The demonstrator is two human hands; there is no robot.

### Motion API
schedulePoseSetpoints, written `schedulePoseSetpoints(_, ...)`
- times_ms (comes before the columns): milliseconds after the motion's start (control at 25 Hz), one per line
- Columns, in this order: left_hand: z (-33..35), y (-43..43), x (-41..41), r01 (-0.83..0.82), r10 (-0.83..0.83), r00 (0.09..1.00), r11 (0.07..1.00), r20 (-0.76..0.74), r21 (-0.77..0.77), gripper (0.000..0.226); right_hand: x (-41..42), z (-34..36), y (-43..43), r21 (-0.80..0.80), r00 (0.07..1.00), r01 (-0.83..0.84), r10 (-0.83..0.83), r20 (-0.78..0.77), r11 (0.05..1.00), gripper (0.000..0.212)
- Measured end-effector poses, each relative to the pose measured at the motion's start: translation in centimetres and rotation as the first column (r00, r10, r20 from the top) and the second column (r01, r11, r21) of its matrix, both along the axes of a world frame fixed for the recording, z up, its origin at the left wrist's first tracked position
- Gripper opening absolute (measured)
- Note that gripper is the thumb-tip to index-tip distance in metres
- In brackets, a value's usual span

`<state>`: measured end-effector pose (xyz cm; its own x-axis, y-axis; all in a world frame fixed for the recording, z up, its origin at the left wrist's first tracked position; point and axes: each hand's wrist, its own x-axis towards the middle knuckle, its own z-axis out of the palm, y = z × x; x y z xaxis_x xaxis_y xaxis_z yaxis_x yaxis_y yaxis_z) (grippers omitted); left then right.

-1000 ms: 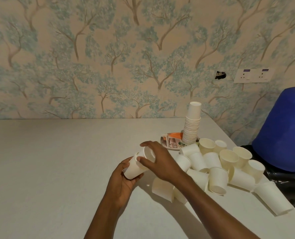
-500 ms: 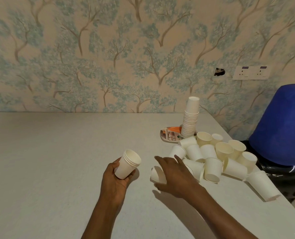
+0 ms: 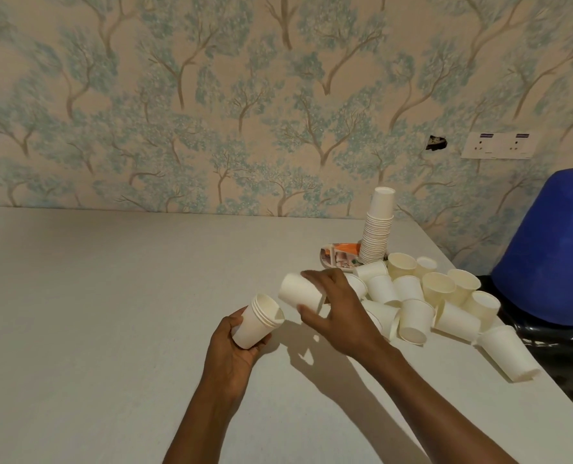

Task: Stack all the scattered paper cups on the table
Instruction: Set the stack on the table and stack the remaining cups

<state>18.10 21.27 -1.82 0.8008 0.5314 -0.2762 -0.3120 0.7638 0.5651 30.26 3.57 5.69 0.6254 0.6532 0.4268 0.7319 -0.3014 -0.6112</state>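
My left hand (image 3: 231, 349) grips a short stack of nested white paper cups (image 3: 257, 321), tilted with the mouths facing up and right. My right hand (image 3: 337, 308) holds a single white cup (image 3: 299, 292) in the air just right of that stack, its base pointing left toward the stack's mouth. Several loose white cups (image 3: 415, 298) lie scattered in a pile on the table to the right, some upright, some on their sides. One cup (image 3: 507, 353) lies apart near the table's right edge. A tall stack of cups (image 3: 377, 229) stands behind the pile.
The grey table (image 3: 111, 313) runs to a patterned wall. A small plate with orange and printed items (image 3: 338, 257) sits beside the tall stack. A blue chair (image 3: 553, 252) stands past the table's right edge.
My right hand picked a cup out of the pile and lifted it left toward the stack in my left hand. Before that it had pressed another cup onto the stack.
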Motion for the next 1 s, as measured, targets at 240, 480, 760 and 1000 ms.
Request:
schedulePoseSetpoints(240, 0.5, -1.9, -0.5, 0.034, -0.034, 0.999, 0.999, 0.015, 0.015, 0.045, -2.0, 0.1, 0.9, -0.062, 0.996, -0.073, 0.070, -0.047, 0.995, 0.052)
schedulePoseSetpoints(480, 1.0, -4.1, 0.5, 0.012, -0.012, 1.000, 1.000, 0.017, 0.005, 0.042, -4.2, -3.2, 2.6, -0.057, 0.953, -0.209, 0.190, -0.237, 0.976, 0.054)
schedulePoseSetpoints(760, 0.9, -2.6, 0.5, -0.031, 0.032, 0.999, 0.997, 0.008, -0.074, 0.041, 7.2, -1.2, 2.2, -0.493, 0.862, 0.502, -0.457, 0.219, 0.710, 0.074)
schedulePoseSetpoints(1000, 0.7, -1.8, 0.5, -0.046, 0.046, 0.999, 0.997, -0.007, -0.063, 0.058, 8.9, -2.5, 3.4, -0.647, 0.860, 0.503, -0.406, 0.309, 0.573, 0.065)
